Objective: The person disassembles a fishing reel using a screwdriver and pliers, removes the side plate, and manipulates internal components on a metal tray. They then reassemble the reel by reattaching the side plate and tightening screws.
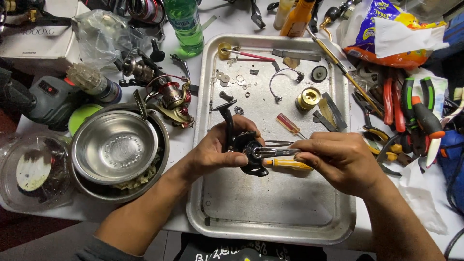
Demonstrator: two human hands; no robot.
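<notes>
My left hand (217, 152) grips a black fishing reel body (246, 150) over the metal tray (270, 222), its handle arm (226, 116) sticking up toward the back. My right hand (338, 159) holds a slim metal tool (273, 152) whose tip touches the reel's side. A yellow-handled screwdriver (285, 165) lies just under my right fingers. A red-handled screwdriver (288, 124) rests on the tray behind the reel.
On the tray lie small washers (229, 79), a wire bail (282, 79), a gold spool (309, 99) and dark strips. Left: nested steel bowls (116, 147), a red-gold reel (174, 99), a green bottle (186, 24). Right: pliers and cutters (406, 111), a snack bag (386, 29).
</notes>
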